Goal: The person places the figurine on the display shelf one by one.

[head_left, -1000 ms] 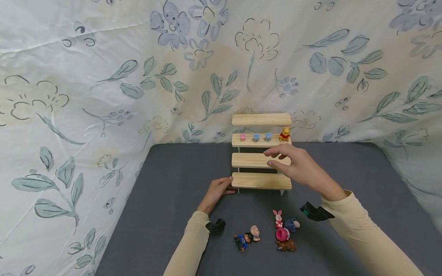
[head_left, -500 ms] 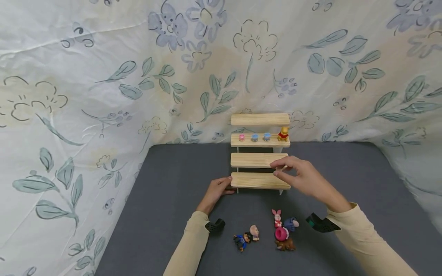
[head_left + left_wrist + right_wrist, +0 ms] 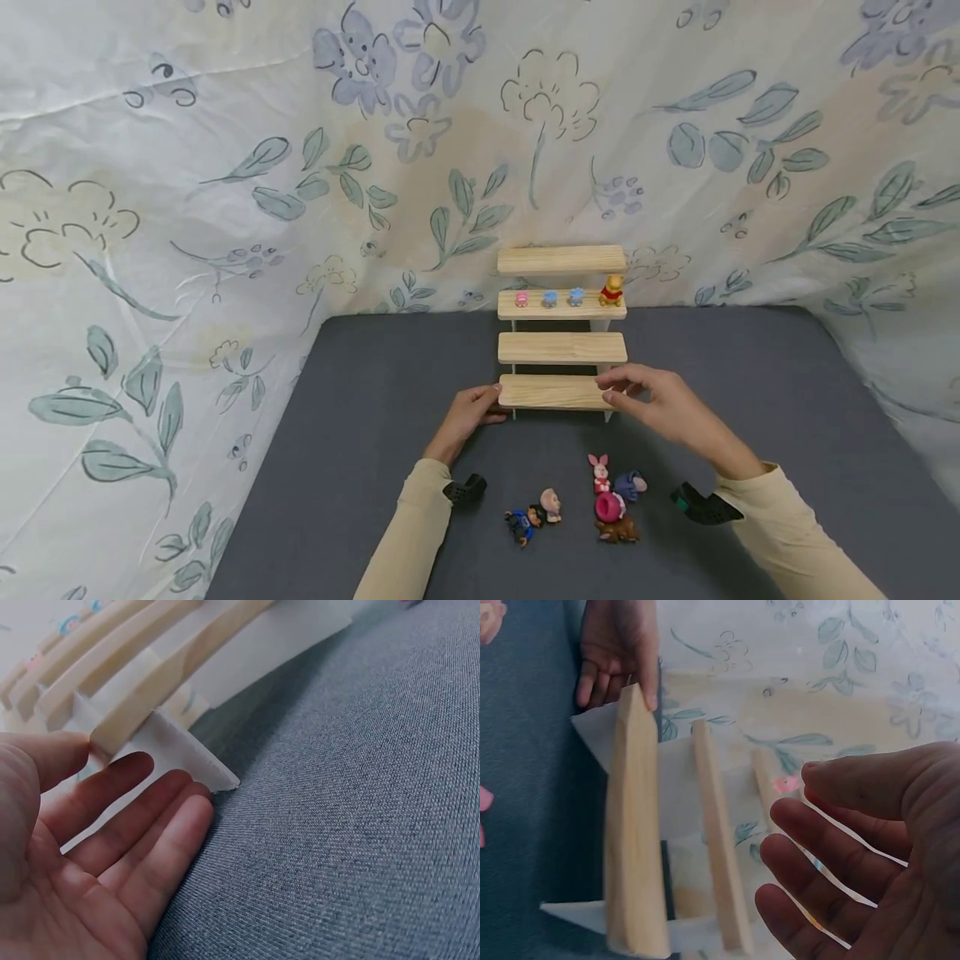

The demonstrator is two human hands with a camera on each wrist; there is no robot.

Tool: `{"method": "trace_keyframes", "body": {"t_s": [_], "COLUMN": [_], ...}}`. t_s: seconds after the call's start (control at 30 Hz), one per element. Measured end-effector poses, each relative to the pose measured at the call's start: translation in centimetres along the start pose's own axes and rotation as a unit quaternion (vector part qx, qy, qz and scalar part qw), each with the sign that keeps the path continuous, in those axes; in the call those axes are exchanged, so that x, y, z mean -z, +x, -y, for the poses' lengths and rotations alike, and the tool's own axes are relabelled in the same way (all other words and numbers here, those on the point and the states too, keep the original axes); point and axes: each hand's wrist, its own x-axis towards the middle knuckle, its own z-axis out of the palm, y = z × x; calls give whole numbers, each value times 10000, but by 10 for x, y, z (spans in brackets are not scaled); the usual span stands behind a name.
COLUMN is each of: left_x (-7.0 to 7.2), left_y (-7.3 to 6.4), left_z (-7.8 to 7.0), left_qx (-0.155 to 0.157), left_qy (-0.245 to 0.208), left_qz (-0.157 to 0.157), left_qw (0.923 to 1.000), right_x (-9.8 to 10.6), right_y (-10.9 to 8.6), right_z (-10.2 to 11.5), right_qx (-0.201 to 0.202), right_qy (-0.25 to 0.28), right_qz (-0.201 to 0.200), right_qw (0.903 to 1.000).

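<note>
A four-tier wooden display stand with white side supports stands at the back of the table. My left hand holds the left end of its lowest board: in the left wrist view the thumb meets the board's end and the fingers lie below it along the side support. My right hand, empty, hovers at the right end of the lowest board with fingers loosely bent and apart from the thumb. A Winnie-the-Pooh figurine, two small blue figures and a small pink figure stand on the second tier from the top.
Nearer on the dark grey table lie a Piglet figurine, an Eeyore figurine, a pink round piece and a brown animal figurine. To their left are a blue-clad figurine and a pale-headed one. Floral cloth hangs behind.
My right hand has drawn back and down, from over the second-lowest board to the right end of the lowest one. My left hand keeps its place on the stand.
</note>
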Motion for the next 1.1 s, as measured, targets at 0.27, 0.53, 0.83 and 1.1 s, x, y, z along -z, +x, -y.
{"method": "trace_keyframes", "body": {"t_s": [0.27, 0.53, 0.83, 1.1], "left_x": [2, 3, 5, 4], "left_y": [-2, -5, -4, -5], "left_z": [-2, -10, -10, -12], "left_qx": [66, 72, 393, 434], "left_qy": [161, 490, 501, 483], "left_qz": [112, 86, 95, 59], "left_qw": [9998, 9987, 9979, 9979], "right_x": [-8, -16, -29, -38], "right_y": [-11, -17, -20, -23], "right_z": [-15, -26, -34, -38], "right_qx": [43, -168, -367, -461], "right_qy": [-23, 75, 230, 319], "right_qz": [-102, -64, -91, -76], "right_qw": [9999, 9998, 9990, 9984]}}
